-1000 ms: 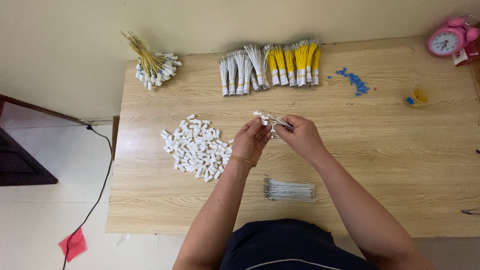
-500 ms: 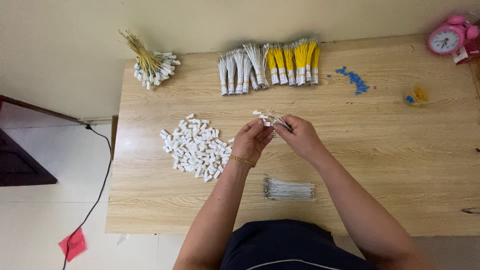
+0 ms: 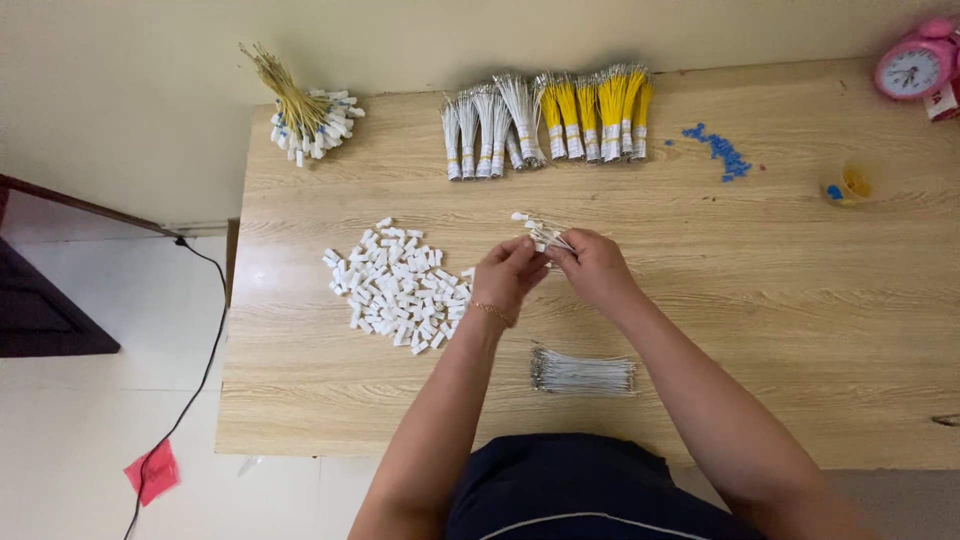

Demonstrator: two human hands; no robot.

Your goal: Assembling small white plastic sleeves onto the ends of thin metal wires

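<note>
My left hand [image 3: 508, 276] and my right hand [image 3: 594, 268] meet over the middle of the wooden table [image 3: 800, 300]. Together they pinch a small bunch of thin white wires [image 3: 540, 233] tipped with white plugs, which fan out up and to the left. A heap of small white plastic connectors [image 3: 398, 283] lies just left of my left hand. A flat bundle of grey wires [image 3: 583, 371] rests on the table below my hands, near the front edge.
Along the far edge lie bundles of white wires [image 3: 490, 135] and yellow wires [image 3: 597, 112]. A bunch of yellow wires with white plugs [image 3: 300, 110] sits at the far left corner. Blue bits [image 3: 718, 150], a small yellow cup [image 3: 850, 184] and a pink clock [image 3: 913, 66] stand right.
Both hands stay together at the same spot, working the wire bunch with small finger movements. Nothing else has moved.
</note>
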